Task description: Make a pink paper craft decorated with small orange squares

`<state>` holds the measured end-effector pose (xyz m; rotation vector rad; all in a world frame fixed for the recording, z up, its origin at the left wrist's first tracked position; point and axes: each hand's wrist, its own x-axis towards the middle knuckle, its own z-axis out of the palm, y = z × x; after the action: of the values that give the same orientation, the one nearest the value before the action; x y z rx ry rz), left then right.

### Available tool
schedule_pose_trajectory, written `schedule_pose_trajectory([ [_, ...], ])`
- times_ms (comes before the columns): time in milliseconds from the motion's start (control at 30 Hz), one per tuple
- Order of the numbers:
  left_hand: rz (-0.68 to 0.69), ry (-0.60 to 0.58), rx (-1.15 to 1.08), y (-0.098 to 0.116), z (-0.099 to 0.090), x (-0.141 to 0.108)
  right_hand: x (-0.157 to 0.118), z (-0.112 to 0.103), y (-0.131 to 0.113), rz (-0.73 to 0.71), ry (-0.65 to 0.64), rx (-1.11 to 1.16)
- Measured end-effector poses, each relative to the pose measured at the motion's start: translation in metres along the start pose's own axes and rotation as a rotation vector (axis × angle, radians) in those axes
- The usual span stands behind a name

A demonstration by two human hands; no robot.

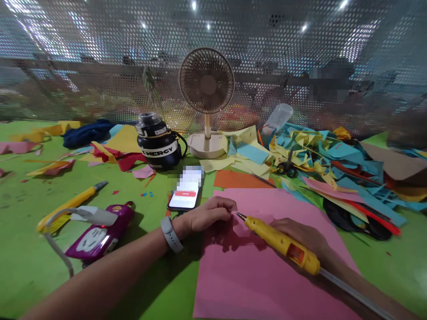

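A large sheet of pink paper (267,284) lies in front of me. Over its upper left part is my left hand (213,215), fingers curled and closed on a small pink paper piece (243,227). A grey band circles that wrist. My right hand (302,238) grips a yellow glue gun (280,244), its fingers partly hidden behind the body. The gun's metal tip points left, close to the small piece and my left fingertips; contact cannot be made out. A pale rod or cord trails from its back end.
Beyond the hands are a phone (185,191), a black bottle (160,144) and a fan (207,84). At left lie a purple power strip (100,235) and a yellow tool (71,202). Paper scraps (347,153) and scissors (289,166) heap at right, before a perforated screen (110,84).
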<state>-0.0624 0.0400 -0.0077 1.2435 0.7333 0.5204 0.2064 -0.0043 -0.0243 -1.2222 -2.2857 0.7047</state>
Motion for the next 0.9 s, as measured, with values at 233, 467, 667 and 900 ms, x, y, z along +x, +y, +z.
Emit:
schedule_pose_trajectory([
  [233, 0.024, -0.030, -0.072, -0.004, 0.000, 0.000, -0.002, -0.001, -0.002, -0.049, 0.013, 0.014],
  [467, 0.011, -0.078, -0.152, -0.009, -0.002, 0.004, 0.004, -0.012, -0.004, 0.068, -0.108, 0.097],
  [667, -0.017, -0.165, -0.256, -0.012, 0.000, 0.006, 0.004, -0.012, -0.006, 0.017, -0.082, 0.093],
  [900, 0.035, -0.202, -0.395, -0.023, 0.000, 0.010, 0.002, -0.005, -0.008, -0.039, -0.021, -0.013],
])
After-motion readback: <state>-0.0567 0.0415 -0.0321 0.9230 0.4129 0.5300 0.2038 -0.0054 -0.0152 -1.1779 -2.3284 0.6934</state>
